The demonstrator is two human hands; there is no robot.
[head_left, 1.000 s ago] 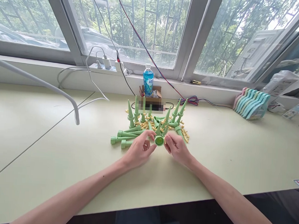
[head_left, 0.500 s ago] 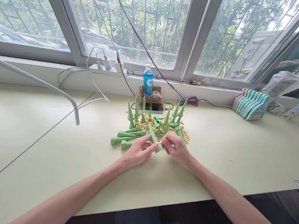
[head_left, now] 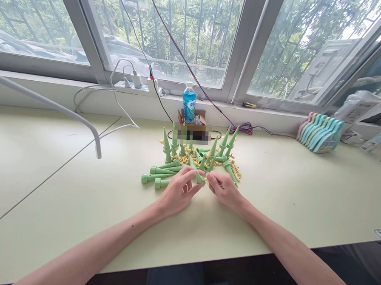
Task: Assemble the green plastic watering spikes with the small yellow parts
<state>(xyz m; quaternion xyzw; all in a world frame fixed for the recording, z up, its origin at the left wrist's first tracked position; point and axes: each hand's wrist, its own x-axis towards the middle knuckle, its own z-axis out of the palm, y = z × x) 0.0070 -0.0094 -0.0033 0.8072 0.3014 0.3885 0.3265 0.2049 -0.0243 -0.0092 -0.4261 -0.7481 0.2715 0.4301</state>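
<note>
My left hand [head_left: 181,189] grips a green plastic plant-watering spike [head_left: 198,177] between thumb and fingers. At its right side, my right hand [head_left: 224,189] is closed in a pinch on a small yellow valve [head_left: 205,178], whose inner end touches the spike; how deep it sits I cannot tell. Just beyond my hands stand several upright green spikes [head_left: 167,146] with yellow valves on them. Loose yellow valves [head_left: 189,159] lie heaped among these. To the left, several green spikes [head_left: 156,177] with ribbed caps rest on their sides.
A blue bottle [head_left: 189,103] stands by a small cardboard box [head_left: 199,127] behind the pile. Coiled wire [head_left: 244,128] lies to its right, and a row of pastel plastic pieces [head_left: 320,132] farther right. A white curved bar [head_left: 67,106] and cables [head_left: 121,117] occupy the left side.
The spike in my left hand has turned: first its open round end faced me, then it lay lengthwise, and now its tip points up. My right hand stays beside it with the yellow valve.
</note>
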